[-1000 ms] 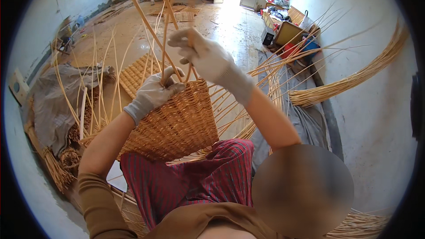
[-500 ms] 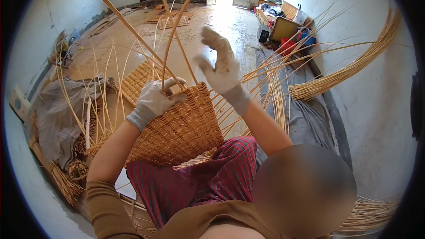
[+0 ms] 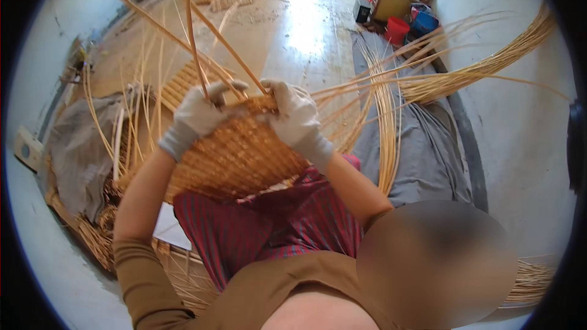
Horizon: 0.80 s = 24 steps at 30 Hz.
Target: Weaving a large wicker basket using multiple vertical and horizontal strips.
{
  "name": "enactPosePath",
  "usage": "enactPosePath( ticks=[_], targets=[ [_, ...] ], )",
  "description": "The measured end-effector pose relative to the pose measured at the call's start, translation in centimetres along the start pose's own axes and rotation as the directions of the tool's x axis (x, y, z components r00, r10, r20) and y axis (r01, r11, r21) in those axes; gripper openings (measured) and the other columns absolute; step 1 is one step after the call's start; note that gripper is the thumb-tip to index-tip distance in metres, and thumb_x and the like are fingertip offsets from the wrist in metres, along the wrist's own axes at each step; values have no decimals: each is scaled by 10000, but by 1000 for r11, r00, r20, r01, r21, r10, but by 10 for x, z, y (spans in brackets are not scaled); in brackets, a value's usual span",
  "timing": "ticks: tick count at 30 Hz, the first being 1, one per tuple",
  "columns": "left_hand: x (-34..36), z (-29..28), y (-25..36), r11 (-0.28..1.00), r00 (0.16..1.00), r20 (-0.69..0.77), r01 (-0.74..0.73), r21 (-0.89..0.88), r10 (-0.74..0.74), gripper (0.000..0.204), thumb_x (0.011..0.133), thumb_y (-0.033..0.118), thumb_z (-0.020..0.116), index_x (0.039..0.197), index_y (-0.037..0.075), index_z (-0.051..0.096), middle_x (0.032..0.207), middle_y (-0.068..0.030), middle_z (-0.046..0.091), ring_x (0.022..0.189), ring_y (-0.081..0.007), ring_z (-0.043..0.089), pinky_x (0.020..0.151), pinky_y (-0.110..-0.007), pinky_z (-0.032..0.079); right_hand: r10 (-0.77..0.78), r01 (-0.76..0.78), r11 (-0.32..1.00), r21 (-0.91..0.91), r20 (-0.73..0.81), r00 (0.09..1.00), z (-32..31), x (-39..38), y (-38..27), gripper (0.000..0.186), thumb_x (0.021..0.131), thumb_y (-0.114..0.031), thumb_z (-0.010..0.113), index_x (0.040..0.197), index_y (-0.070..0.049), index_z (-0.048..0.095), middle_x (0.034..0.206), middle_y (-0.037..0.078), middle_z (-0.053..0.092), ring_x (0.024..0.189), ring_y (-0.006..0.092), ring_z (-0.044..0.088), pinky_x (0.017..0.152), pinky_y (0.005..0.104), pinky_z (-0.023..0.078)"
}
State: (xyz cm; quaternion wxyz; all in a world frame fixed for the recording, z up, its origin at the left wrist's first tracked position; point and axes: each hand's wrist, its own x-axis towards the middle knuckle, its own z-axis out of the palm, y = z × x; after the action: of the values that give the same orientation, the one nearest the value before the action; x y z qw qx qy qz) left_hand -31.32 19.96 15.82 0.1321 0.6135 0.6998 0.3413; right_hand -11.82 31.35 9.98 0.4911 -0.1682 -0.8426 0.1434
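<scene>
Because the lap (image 3: 269, 217) apparently supports the basket (image 3: 235, 159) from below, the left hand (image 3: 200, 110) pinches its top edge where rods (image 3: 194, 36) rise and the right hand (image 3: 295, 115) clasps the right corner, presumably steadying it.

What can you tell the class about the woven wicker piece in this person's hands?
The wicker piece is golden brown, seemingly woven from plant stems in close rows. It is tilted, its lower edge at the striped trousers. Pale rods stick up from its upper edge, where the left hand and right hand hold it. The left forearm partly hides it.
</scene>
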Motion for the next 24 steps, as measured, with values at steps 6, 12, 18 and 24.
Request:
enactPosePath(
  ticks=[6, 12, 18, 24],
  targets=[
    [-16, 1, -4, 997, 998, 63, -18, 79, 13, 597, 734, 418, 896, 1256, 213, 690, 581, -15, 543, 545, -101, 503, 533, -323, 408, -243, 283, 888, 362, -153, 958, -53, 112, -101, 445, 893, -196, 759, 1274, -71, 567, 973, 118, 711, 844, 192, 716, 760, 307, 585],
    [-14, -9, 17, 997, 989, 140, 42, 66, -51, 672, 752, 391, 887, 1351, 233, 624, 663, -20, 596, 598, -110, 522, 573, -336, 430, -159, 30, 754, 657, 137, 978, -64, 163, -97, 308, 937, -83, 655, 1231, -43, 574, 964, 88, 701, 779, 154, 689, 658, 260, 548],
    [-15, -6, -2, 972, 973, 75, -211, -101, 219, 668, 743, 257, 896, 1354, 212, 628, 889, -34, 640, 784, -134, 592, 729, -311, 505, 626, -386, 541, 747, -51, 778, -51, -5, 42, 181, 1078, -192, 453, 1151, -59, 551, 844, 21, 634, 745, 156, 669, 531, 261, 468],
    [0, -4, 20, 761, 774, -114, -566, 316, 623, 417, 756, 351, 885, 1042, 97, 719, 873, -75, 651, 816, -222, 645, 779, -377, 533, 574, -177, 253, 951, 0, 819, -52, -25, 46, 219, 1095, -278, 463, 1180, -99, 556, 814, 1, 580, 817, 173, 669, 667, 297, 537]
  ],
)
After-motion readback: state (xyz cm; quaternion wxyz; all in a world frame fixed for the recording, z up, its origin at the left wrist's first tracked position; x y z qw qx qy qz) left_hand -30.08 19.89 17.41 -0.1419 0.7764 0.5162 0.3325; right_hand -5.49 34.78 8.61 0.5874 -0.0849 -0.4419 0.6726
